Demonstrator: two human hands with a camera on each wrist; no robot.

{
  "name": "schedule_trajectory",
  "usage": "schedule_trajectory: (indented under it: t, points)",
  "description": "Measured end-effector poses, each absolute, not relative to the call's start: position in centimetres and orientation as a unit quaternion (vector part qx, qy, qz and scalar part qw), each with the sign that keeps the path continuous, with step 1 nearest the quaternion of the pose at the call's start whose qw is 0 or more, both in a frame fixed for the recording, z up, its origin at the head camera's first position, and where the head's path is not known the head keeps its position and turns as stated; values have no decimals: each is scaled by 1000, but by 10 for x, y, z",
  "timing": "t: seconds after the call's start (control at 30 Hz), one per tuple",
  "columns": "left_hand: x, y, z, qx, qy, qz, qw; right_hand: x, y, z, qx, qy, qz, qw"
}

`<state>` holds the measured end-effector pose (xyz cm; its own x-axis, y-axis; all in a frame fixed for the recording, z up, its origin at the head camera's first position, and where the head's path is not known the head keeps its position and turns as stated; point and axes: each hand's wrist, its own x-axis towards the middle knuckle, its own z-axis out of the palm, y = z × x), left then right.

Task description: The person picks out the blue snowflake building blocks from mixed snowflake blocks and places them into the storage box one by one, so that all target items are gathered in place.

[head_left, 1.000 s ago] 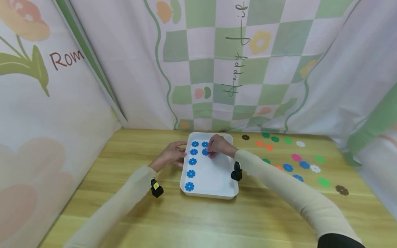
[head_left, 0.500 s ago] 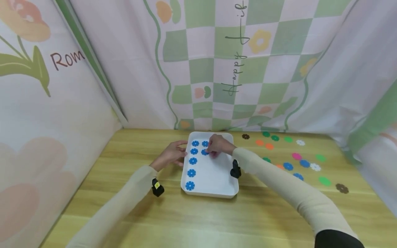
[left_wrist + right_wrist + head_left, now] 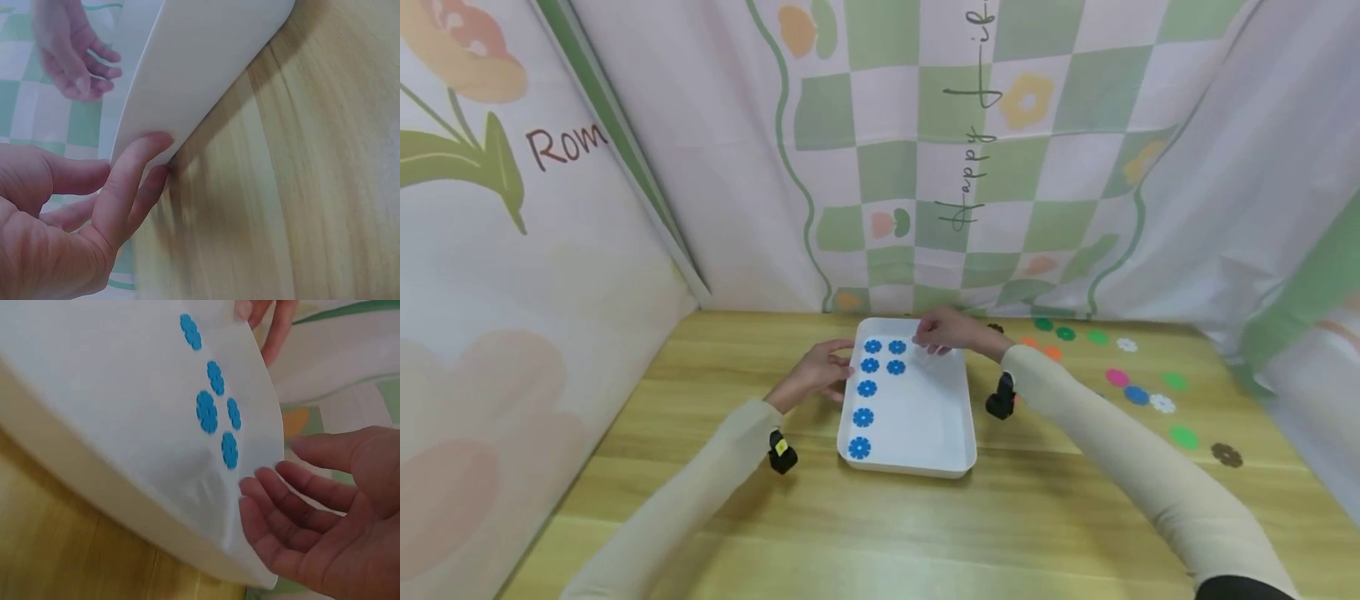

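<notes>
My left hand (image 3: 811,373) holds the left wall of a white tray (image 3: 917,442), thumb at the rim and fingers against the outer side, as the left wrist view shows. Inside the tray lie several blue notched discs, shaped like flowers: a full column along the left, with one disc (image 3: 860,447) nearest me, and a shorter second column ending in another disc (image 3: 896,367). Over the tray's far right part hovers my right hand (image 3: 951,330). Its fingers are loosely bent, with nothing between them in the right wrist view (image 3: 312,512).
Loose discs of several colours lie on the wooden table (image 3: 880,533) right of the tray, among them a pink disc (image 3: 1117,378), a blue disc (image 3: 1137,396) and a brown disc (image 3: 1227,455). A patterned curtain (image 3: 887,167) hangs behind the table.
My right hand has let go of the blue disc in the second column and moved right and away from me. The left hand stays at the tray's wall.
</notes>
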<state>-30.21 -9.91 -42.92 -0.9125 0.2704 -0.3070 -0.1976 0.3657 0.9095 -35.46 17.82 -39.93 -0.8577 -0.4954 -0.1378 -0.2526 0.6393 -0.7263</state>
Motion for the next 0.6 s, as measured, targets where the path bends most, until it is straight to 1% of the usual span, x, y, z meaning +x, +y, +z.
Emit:
schedule_trajectory:
  t: [0.13, 0.33, 0.6]
  points:
    - [-302, -101, -429, 29, 798, 564, 209, -354, 200, -401, -222, 879, -397, 143]
    - [-301, -99, -429, 25, 806, 554, 207, -341, 237, -397, -220, 876, -417, 104]
    - [-301, -96, -427, 11, 811, 548, 203, -335, 291, -393, -189, 881, -422, 94]
